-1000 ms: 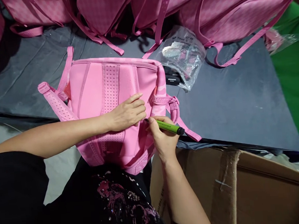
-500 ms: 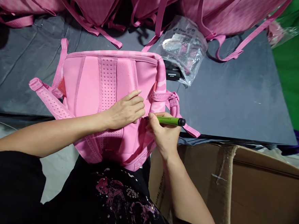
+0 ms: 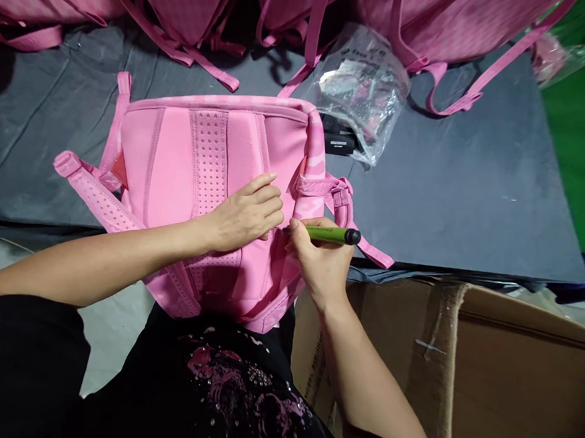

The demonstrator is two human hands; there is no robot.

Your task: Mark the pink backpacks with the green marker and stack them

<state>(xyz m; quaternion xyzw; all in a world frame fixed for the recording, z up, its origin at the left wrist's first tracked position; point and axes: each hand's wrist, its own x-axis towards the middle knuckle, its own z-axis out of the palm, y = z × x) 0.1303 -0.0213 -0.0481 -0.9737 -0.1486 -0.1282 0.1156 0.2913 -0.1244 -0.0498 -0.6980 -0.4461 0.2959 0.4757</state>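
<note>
A pink backpack [image 3: 177, 140] lies with its back panel facing up, overlapping the table's front edge, its shoulder straps spread to either side. On the back panel rests my left hand [image 3: 252, 212], fingers bent and closed on the pink fabric; its fingertips are partly hidden. Just right of it, my right hand [image 3: 322, 257] grips a green marker pen [image 3: 326, 233] with a black end. The pen points left, its tip at the fabric beside my left fingers. Whatever the tip touches is too small to make out.
Several pink backpacks [image 3: 458, 14] line the back of the dark-covered table [image 3: 470, 186]. A clear plastic bag [image 3: 363, 84] with small items lies near a black packet [image 3: 338, 139]. An open cardboard box [image 3: 431, 343] stands below at the right front.
Both hands and the backpack stay almost in place. The pen's rear end has shifted very slightly left, and the view has moved a little.
</note>
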